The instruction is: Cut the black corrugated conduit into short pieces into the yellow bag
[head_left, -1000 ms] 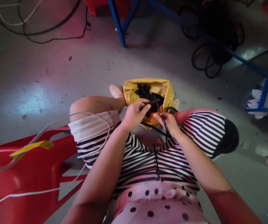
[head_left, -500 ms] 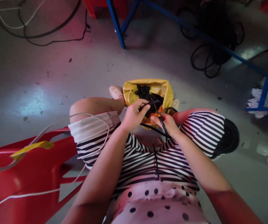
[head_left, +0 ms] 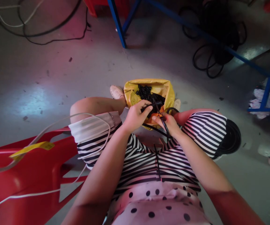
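I sit with a yellow bag [head_left: 166, 89] on the floor between my feet; it holds several small black plastic pieces [head_left: 145, 91]. My left hand [head_left: 135, 116] is closed around one short black ribbed piece [head_left: 154, 104] just above the bag's near edge. My right hand [head_left: 169, 122] pinches a black cable [head_left: 165, 125], whose thin end points up toward the ribbed piece. The cable runs down across my striped lap. The two hands almost touch.
A red plastic chair [head_left: 24, 168] with white cords [head_left: 55, 125] draped over it stands at my left. A black cable coil [head_left: 232, 139] lies by my right thigh. Blue metal frame legs [head_left: 118, 23] and more black cable loops [head_left: 210, 62] are ahead on the grey floor.
Almost nothing: my left fingers shifted a little on the ribbed piece, and my right hand stays pinched on the cable.
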